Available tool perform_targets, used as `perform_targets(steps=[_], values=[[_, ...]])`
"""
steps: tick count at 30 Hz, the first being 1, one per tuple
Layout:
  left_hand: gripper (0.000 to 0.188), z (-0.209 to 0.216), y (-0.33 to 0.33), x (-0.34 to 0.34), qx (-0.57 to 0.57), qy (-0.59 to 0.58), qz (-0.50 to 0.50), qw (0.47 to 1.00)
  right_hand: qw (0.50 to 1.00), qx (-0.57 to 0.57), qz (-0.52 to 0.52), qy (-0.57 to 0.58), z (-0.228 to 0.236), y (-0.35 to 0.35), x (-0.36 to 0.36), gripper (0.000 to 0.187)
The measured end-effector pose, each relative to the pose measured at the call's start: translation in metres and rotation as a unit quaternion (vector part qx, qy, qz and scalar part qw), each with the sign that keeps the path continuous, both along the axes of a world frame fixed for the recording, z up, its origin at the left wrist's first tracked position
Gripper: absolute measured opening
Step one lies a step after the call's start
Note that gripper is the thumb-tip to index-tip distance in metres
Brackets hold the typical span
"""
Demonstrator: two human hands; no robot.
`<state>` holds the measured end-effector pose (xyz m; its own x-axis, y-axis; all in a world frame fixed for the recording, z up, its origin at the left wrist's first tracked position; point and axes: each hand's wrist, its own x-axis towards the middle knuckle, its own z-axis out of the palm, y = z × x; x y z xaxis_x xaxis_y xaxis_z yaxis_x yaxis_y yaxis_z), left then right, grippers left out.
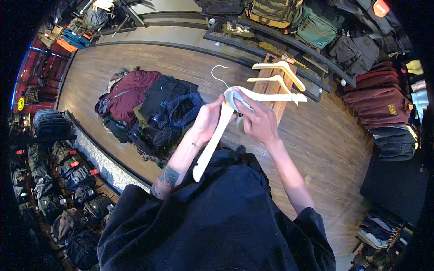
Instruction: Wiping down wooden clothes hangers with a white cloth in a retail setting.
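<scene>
A pale wooden clothes hanger with a metal hook is held up in front of me, tilted so one arm points down toward me and the other to the right. My left hand grips it just below the hook, fingers closed. In my right hand is a light grey cloth, folded over the hanger's neck and pressed against the wood. Some of the right fingers are hidden behind the cloth and hanger. Just beyond, two more pale hangers lie on a wooden crate-like stand.
On the wood floor at left lies a heap of folded jackets, maroon, black and navy. A low metal shelf with backpacks runs along the far side. Maroon garments hang at right. Rows of bags stand at lower left.
</scene>
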<state>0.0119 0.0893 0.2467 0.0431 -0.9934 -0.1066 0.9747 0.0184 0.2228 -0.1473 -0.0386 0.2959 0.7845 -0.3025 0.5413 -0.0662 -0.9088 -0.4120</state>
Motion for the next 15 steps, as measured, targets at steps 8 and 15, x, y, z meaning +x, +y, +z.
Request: perform_targets(steps=[8, 15], values=[[0.058, 0.047, -0.006, -0.010, 0.142, -0.150, 0.098, 0.974, 0.962, 0.017, 0.273, 0.006, -0.013, 0.057, -0.030, 0.056], [0.058, 0.047, -0.009, -0.004, 0.141, -0.189, 0.082, 0.968, 0.951, -0.021, 0.304, 0.052, -0.019, 0.055, -0.036, 0.053]])
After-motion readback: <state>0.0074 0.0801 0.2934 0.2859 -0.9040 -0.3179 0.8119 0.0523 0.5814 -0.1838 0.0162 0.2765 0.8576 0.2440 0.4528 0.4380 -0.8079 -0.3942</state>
